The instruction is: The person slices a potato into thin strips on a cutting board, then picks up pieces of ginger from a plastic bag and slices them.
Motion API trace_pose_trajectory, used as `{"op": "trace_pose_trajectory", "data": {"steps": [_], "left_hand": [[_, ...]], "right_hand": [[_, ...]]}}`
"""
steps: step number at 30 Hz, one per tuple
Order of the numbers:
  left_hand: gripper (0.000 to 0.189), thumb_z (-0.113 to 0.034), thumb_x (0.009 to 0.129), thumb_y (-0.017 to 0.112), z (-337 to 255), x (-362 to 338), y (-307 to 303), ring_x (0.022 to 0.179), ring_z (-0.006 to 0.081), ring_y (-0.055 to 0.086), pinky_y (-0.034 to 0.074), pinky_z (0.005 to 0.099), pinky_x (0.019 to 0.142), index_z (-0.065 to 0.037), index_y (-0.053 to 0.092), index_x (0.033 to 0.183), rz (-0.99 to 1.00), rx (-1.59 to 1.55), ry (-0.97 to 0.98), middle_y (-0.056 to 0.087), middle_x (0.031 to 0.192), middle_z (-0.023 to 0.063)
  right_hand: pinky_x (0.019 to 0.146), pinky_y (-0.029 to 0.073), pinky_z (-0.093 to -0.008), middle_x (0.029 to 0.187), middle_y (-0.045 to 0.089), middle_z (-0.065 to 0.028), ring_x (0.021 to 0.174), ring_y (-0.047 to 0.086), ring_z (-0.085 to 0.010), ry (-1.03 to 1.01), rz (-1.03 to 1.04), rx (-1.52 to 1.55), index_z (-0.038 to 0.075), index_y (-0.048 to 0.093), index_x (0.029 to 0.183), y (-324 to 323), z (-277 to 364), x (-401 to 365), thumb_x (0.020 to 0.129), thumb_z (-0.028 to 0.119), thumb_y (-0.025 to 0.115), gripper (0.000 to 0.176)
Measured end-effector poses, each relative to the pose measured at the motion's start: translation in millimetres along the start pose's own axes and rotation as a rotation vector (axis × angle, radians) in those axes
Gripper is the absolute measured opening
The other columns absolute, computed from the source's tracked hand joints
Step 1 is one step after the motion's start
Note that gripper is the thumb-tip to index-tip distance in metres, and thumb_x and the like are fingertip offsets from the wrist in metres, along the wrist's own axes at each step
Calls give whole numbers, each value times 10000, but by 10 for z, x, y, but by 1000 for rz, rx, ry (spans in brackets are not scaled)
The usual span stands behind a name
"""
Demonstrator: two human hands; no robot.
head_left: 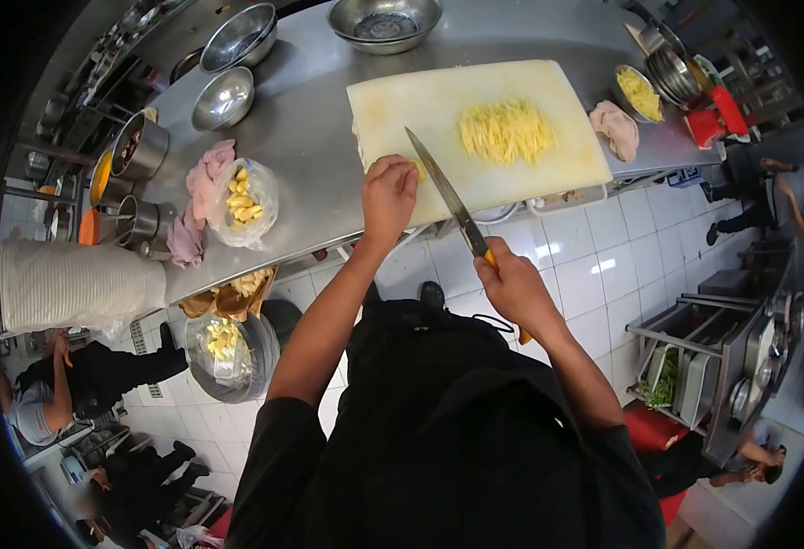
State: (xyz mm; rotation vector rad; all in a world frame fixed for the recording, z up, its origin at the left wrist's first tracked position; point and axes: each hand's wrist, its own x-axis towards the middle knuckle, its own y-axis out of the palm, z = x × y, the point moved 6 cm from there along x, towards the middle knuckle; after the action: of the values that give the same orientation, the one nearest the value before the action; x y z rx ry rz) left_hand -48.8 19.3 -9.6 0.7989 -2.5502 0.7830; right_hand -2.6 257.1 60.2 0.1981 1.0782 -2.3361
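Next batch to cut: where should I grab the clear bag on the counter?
Pinch the rim of the clear bag from above, on the side facing the left hand. It sits slack and open-topped, so squeezing its body would probably spill the yellow pieces.

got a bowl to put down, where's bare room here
Widest bare steel counter lies between the small round steel bowl and the white rectangular cutting board. The board's far-left corner, past the yellow-handled steel knife, beside the yellow shredded pile, is bare. Crowded: the right end, with crumpled pink cloth and steel bowl of yellow shreds.
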Motion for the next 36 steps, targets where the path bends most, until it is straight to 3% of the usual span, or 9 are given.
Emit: {"op": "trace_pose_trajectory", "data": {"steps": [9,12,21,24,36], "left_hand": [[96,-18,866,755,-46,8,-22,888,260,722,566,324,818,18,772,954,-23,9,6,742,1012,109],[93,-19,869,752,-28,8,-15,883,257,722,565,320,817,19,771,951,-26,-12,2,742,1009,110],[100,-18,864,756,6,10,4,896,255,727,566,319,826,14,781,954,-3,-12,-23,745,1012,115],[84,-13,845,748,-21,16,-6,892,305,708,569,371,827,22,770,918,-12,-28,-5,729,1001,120],[99,-3,845,739,-26,6,-6,897,296,708,571,356,815,32,766,934,-16,-54,-23,725,1016,121]], "right_hand": [[751,507,-506,829,688,-267,814,683,-460,47,40,3,-14,518,1346,6,-4,-32,1038,241,559,402],[750,504,-519,827,683,-277,815,678,-473,38,48,-14,-10,502,1356,6,7,-26,1039,234,554,403],[728,482,-573,786,666,-291,806,656,-515,-85,15,-11,-11,502,1171,315,-65,330,1039,211,535,261],[756,487,-625,785,661,-343,801,645,-556,-72,38,-23,-52,489,1177,213,-3,353,1016,178,539,285],[783,484,-616,811,670,-333,836,645,-551,-26,42,26,-27,495,1203,99,35,148,1034,218,531,300]]}}
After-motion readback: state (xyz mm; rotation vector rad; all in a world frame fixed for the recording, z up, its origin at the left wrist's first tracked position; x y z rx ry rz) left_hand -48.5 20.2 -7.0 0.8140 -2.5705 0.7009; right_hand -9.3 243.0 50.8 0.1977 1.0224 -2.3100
